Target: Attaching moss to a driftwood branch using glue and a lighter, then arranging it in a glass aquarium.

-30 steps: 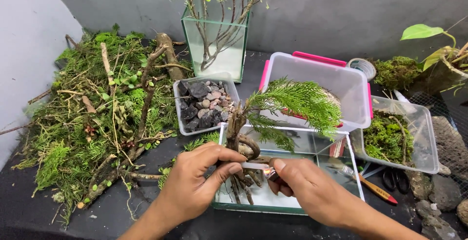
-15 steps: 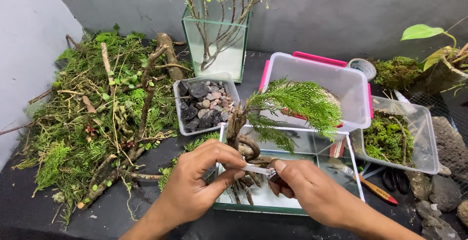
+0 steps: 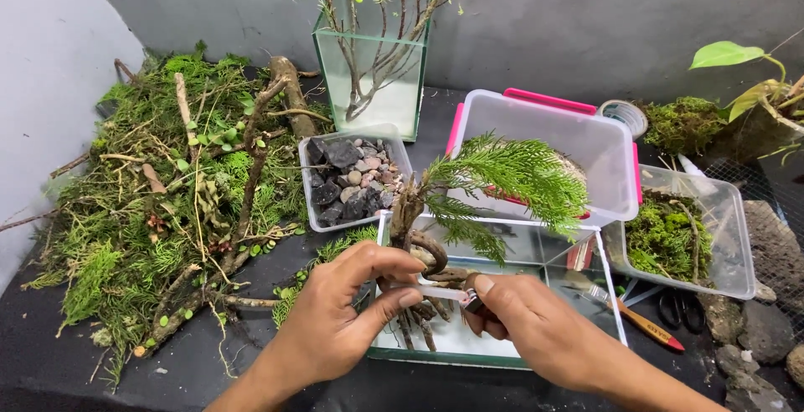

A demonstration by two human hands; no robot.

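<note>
Your left hand [image 3: 335, 324] pinches the gnarled base of the little tree [image 3: 469, 203] between thumb and forefinger, closed on the wood just above the roots. Your right hand [image 3: 536, 328] holds a small metal-tipped tool [image 3: 471, 301] in a narrow grip, its tip touching the same root base; I cannot tell what kind of tool it is. The tree stands in the low glass tank [image 3: 603, 261] at the near edge of the table [image 3: 50, 370], over the tank's left half. Its twisted brown trunk rises roughly upright, and its feathery green foliage sweeps off to the right, so the long axis leans up and rightward. Pale roots hang below your fingers.

Just behind the tree sits a tub of dark stones [image 3: 352, 177], and behind the foliage a clear box with pink clips [image 3: 544, 140]. A tall glass tank with bare branches [image 3: 373, 69] stands at the far edge. A heap of moss and twigs [image 3: 167, 186] fills the left side; a tray of moss [image 3: 678, 236] lies right.
</note>
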